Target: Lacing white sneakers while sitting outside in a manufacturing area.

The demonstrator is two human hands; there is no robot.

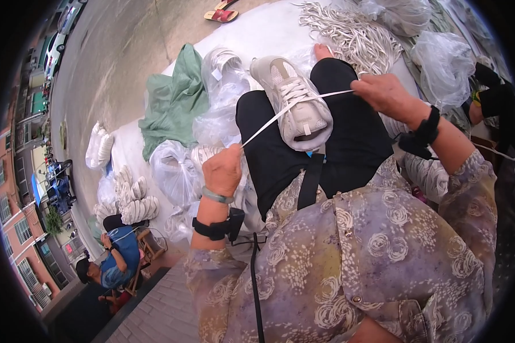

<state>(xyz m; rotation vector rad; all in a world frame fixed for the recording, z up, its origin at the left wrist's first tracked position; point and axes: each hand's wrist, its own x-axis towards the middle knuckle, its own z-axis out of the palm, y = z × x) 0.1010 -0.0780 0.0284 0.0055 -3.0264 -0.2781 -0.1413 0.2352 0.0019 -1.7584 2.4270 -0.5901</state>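
Observation:
A beige-and-white sneaker (303,123) lies across my lap between my thighs, its opening toward me and its toe pointing away. A white shoelace (267,124) is threaded through its eyelets. Both lace ends are pulled out taut to the sides. My left hand (222,170) is closed round one end, left of the shoe and lower down. The other end is in my right hand (386,97), closed at the shoe's upper right. Where the lace leaves each fist, the fingertips are mostly hidden.
A white sheet (263,28) bears bundles of loose laces (355,34), clear plastic bags (174,171) and a green cloth (174,103). Several pale shoes (134,203) are heaped at the left. Red sandals (222,15) lie at the far edge. A person in blue (120,254) sits at lower left.

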